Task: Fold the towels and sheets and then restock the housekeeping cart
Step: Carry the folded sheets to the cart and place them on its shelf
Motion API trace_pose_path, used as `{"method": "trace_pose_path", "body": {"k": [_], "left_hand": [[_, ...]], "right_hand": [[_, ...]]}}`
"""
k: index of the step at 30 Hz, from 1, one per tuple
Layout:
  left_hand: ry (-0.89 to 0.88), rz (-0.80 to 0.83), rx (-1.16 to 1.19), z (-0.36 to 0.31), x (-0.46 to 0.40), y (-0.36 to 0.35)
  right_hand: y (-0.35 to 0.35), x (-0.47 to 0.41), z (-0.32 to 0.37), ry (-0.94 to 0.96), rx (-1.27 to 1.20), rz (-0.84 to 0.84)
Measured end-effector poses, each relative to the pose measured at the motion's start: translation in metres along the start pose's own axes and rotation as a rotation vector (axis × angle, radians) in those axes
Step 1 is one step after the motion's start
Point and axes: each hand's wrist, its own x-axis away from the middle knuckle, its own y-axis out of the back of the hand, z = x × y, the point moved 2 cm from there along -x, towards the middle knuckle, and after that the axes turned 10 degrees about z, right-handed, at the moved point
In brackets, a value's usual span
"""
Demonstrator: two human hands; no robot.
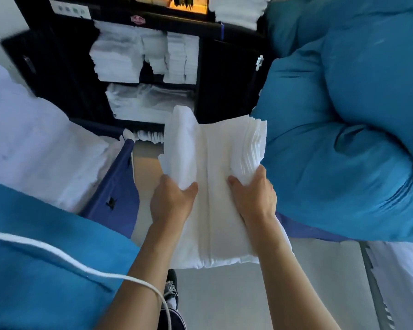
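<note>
I held a stack of folded white sheets (215, 177) out in front of me with both hands, above the pale floor (224, 296). My left hand (171, 202) gripped the near left part of the stack, thumb on top and the other fingers curled out of sight underneath. My right hand (254, 194) gripped the near right part the same way, thumb lying on the top sheet and fingers wrapped under the layered edges. The stack's far right corner showed many thin folded layers, fanned slightly. A thicker, softer white fold lay along its left side.

Beyond the stack stood a black housekeeping cart (224, 75), its front open. The upper shelf held stacks of folded white towels (119, 55), side by side. The shelf below held flatter folded white linens (148, 101). More white linen (236, 8) sat on top of the cart at the far right.

To the right, a large blue fabric bag (343, 139), full and bulging, hung close beside the stack. To the left lay a mound of white bedding (34, 144), next to a dark blue bin edge (115, 184). Blue cloth (45, 270) filled the near left, crossed by a white cord (81, 265). My shoe (171, 289) showed on the floor below my arms.
</note>
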Motion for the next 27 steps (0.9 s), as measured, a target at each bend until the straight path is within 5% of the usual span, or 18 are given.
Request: {"method": "trace_pose_path", "body": {"k": [10, 27], "left_hand": [[0.07, 0.031, 0.003, -0.016, -0.167, 0.03], [0.043, -0.018, 0.078, -0.094, -0.339, 0.03]], "right_hand": [[-0.064, -0.123, 0.094, -0.006, 0.031, 0.041], [-0.075, -0.306, 0.176, 0.076, -0.03, 0.076]]}}
